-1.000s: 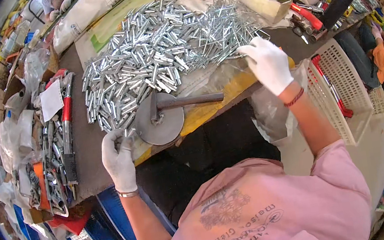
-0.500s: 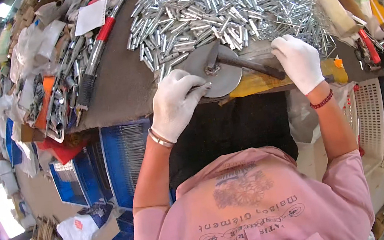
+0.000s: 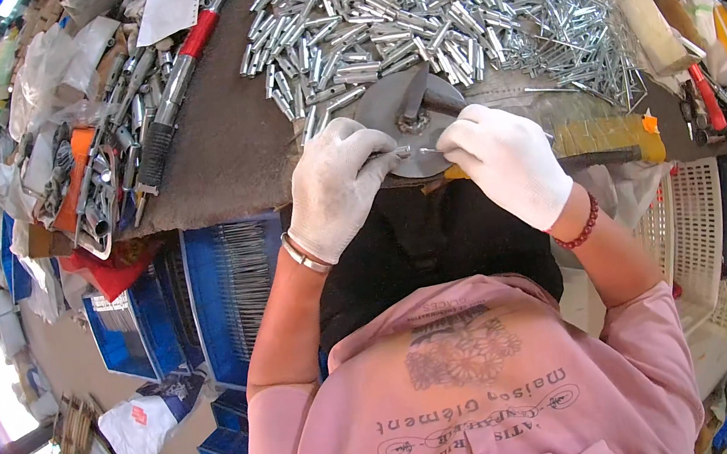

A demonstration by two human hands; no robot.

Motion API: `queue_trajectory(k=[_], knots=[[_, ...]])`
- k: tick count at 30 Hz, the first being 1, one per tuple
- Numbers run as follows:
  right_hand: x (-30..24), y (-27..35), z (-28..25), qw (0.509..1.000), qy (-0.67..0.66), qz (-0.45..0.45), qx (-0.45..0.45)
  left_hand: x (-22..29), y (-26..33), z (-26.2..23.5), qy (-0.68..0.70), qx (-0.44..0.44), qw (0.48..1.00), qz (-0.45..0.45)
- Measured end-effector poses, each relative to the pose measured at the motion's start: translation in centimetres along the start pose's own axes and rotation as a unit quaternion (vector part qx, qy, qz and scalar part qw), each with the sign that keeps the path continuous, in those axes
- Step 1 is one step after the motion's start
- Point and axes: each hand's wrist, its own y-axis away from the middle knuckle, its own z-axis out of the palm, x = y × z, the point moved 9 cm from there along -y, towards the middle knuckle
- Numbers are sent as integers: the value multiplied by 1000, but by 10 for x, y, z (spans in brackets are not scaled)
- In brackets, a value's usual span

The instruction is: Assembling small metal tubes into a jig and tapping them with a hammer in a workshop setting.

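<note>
Silver pin (image 3: 431, 151) pinched in its fingertips, your right hand (image 3: 510, 164) has swung left to face your left hand (image 3: 348, 187), which grips a small metal piece (image 3: 403, 151). Their tips now stand near each other, apart, above the near part of the grey disc (image 3: 378, 109), bringing both pieces to one spot. Hammer (image 3: 415, 97) and heaped cylinders (image 3: 378, 20) crowd the far side; the table's (image 3: 213, 146) near edge runs beneath your hands, with more room leftward.
</note>
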Motion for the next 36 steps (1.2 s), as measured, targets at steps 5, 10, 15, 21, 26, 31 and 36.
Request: queue_trajectory(k=[5,10,15,21,26,31,36], knots=[[0,-8,7,1000,6,-16,-23,3,3,-3,-2,1,1000,0],[-1,-10,10,999,10,-30,-37,-2,2,-1,9,-7,1000,-11],[-6,-12,13,997,36,-39,-53,0,1,-1,2,-6,1000,-11],[-21,-7,19,994,34,-100,-33,-6,10,5,53,-12,999,-3],[-10,3,11,998,15,-66,5,12,11,-1,26,22,999,28],[76,3,-64,979,124,91,130,15,13,-9,15,40,998,43],[90,-18,-48,983,165,41,75,9,8,-6,15,47,998,43]])
